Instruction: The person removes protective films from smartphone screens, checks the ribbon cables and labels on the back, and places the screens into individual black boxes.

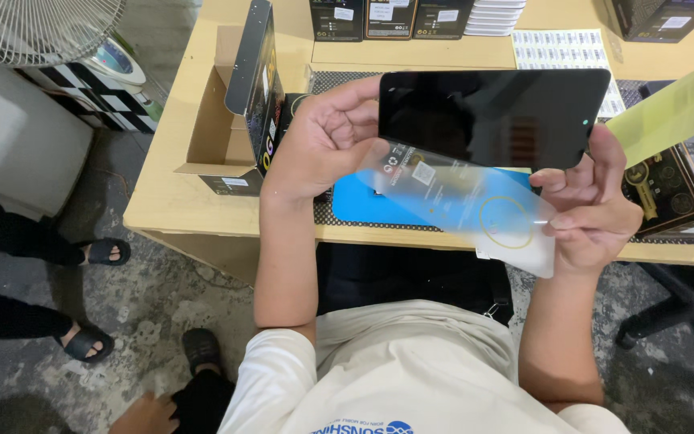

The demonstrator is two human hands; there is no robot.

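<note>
My left hand (324, 137) grips the left end of a black phone (491, 116) held flat above the table edge, its dark screen facing up. My right hand (592, 205) supports the phone's right lower corner and pinches a clear protective film (463, 205) that curls away beneath the phone. A yellowish translucent film strip (668, 112) sticks up at the right of the phone. Under the film lies a blue pad (363, 205) on the table.
A wooden table (170, 193) carries an open cardboard box (218, 120), black product boxes (684, 189) at right and along the back, and a sticker sheet (560, 48). A fan (34, 28) stands at far left. Another person's sandalled feet (94, 253) are on the concrete floor.
</note>
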